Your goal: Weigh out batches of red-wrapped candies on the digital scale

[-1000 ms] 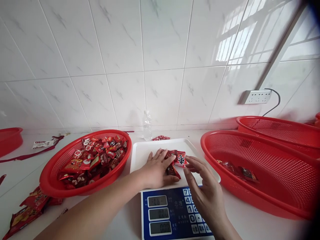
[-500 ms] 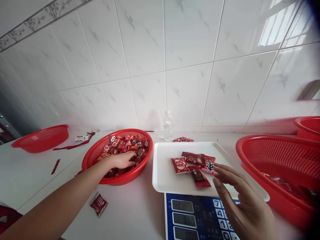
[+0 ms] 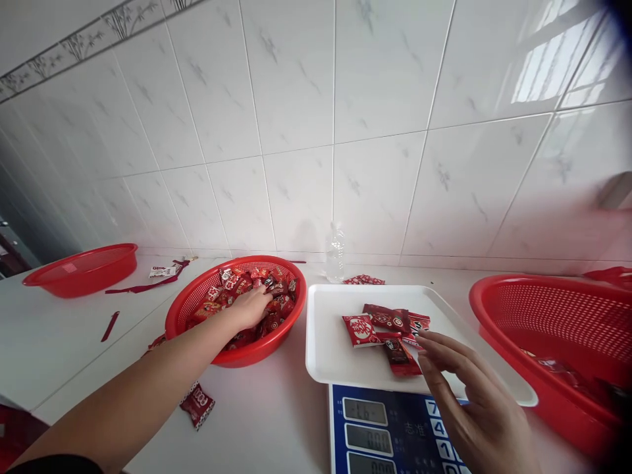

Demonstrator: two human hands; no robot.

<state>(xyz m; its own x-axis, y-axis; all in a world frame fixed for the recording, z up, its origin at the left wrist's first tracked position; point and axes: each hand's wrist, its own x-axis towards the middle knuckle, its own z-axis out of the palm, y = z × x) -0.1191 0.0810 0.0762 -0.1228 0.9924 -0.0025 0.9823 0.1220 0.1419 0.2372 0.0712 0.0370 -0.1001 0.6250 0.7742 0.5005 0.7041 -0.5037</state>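
Note:
My left hand (image 3: 251, 308) is inside a red plastic basket (image 3: 172, 316) heaped with small wrapped candies (image 3: 230, 280). Its fingers are curled down and pressed together among the wrappers; what they grip is hidden. My right hand (image 3: 476, 395) hovers at the right part of a white weighing tray (image 3: 328, 355), thumb and fingers apart, holding nothing. Just left of its fingertips lie several red candy packets: a red-and-white one (image 3: 361, 330), a dark red one (image 3: 386, 318), a brown-and-red one (image 3: 401, 357) and one partly covered by the fingers (image 3: 419, 321).
Below the tray is a blue digital scale panel (image 3: 409, 431). A loose candy (image 3: 198, 406) lies on the table before the basket. Another red basket (image 3: 494, 322) stands at right, a red basin (image 3: 83, 270) at far left. A clear bottle (image 3: 335, 253) stands by the tiled wall.
My left hand has shifted slightly up and right within the basket, its fingers drawn closer together. My right hand stays over the tray. The whole view has shifted a little.

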